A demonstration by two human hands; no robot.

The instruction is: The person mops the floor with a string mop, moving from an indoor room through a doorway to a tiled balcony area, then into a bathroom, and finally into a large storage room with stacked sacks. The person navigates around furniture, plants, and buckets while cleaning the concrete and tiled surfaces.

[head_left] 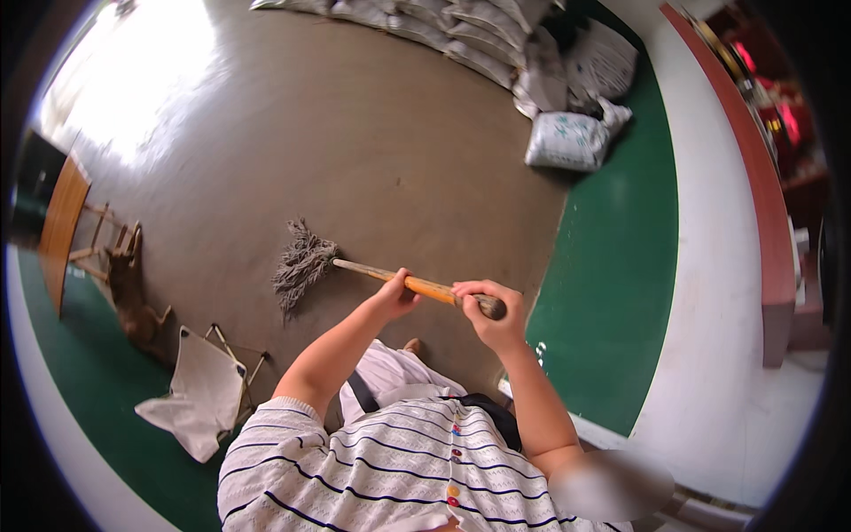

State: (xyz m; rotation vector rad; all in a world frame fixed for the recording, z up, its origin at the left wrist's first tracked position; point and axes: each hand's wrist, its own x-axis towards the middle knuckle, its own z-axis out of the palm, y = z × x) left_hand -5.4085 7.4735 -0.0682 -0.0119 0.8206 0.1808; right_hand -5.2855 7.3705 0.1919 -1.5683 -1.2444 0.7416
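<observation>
A string mop with a wooden handle (432, 289) slants across in front of me, its grey strands (304, 263) spread on the brown floor to the left. My left hand (395, 295) is closed round the middle of the handle. Closer to the dark, rounded top end, my right hand (490, 312) grips the same handle. The orange stretch of the handle shows between the two hands.
White sacks (479, 44) are stacked at the far wall, one sack (572, 139) lying apart. At left are a wooden table (65, 222), a brown wooden chair (133, 293) and a folding chair with white fabric (204, 386). A red-edged shelf (753, 177) runs along the right wall.
</observation>
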